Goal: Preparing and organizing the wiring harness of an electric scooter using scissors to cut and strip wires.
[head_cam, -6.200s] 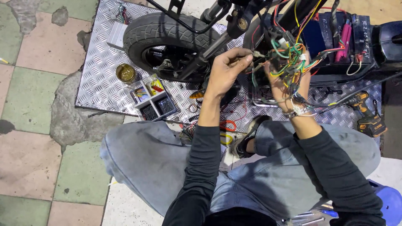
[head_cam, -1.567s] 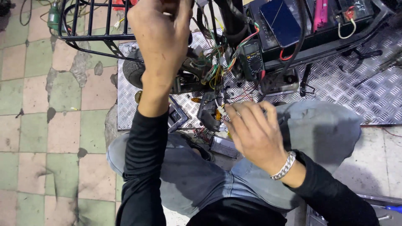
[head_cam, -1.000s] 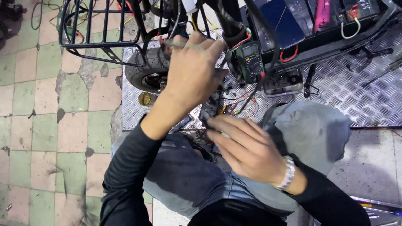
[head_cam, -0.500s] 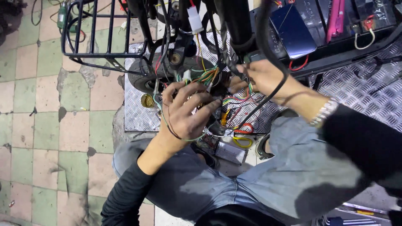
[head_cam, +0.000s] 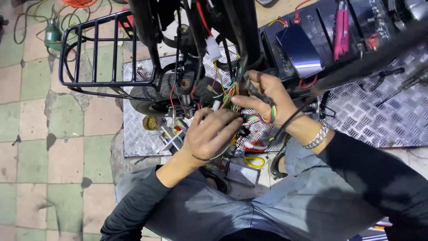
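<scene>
A: Head view, item one: hands?

B: Left hand (head_cam: 209, 136), centre of frame, fingers curled tight into the wire bundle (head_cam: 229, 96); a thin dark wire loops around its wrist. Half a second ago it lay flatter and more open on the same bundle, so the grasp has tightened. What the fingertips pinch is hidden.

A: Item two?

B: Right hand (head_cam: 265, 98), right of centre, closed around a black cable and a few coloured wires. A second ago it sat low by the lap; now it is up at the loom, facing the left hand.

A: Meaning for the work?

B: Judged: both hands have converged on one spot, so the fine handling of the wiring is under way.

A: Item three, the bundle's place?

B: Middle of frame, hanging from the scooter frame just right of the tyre (head_cam: 154, 96), touching both hands.

A: Surroundings?

B: Black rack (head_cam: 96, 58) upper left; brass tin (head_cam: 150, 122) on the tread plate (head_cam: 383, 120) below the tyre; battery (head_cam: 301, 44) upper right; bracelet (head_cam: 315, 137) on the right wrist.
</scene>
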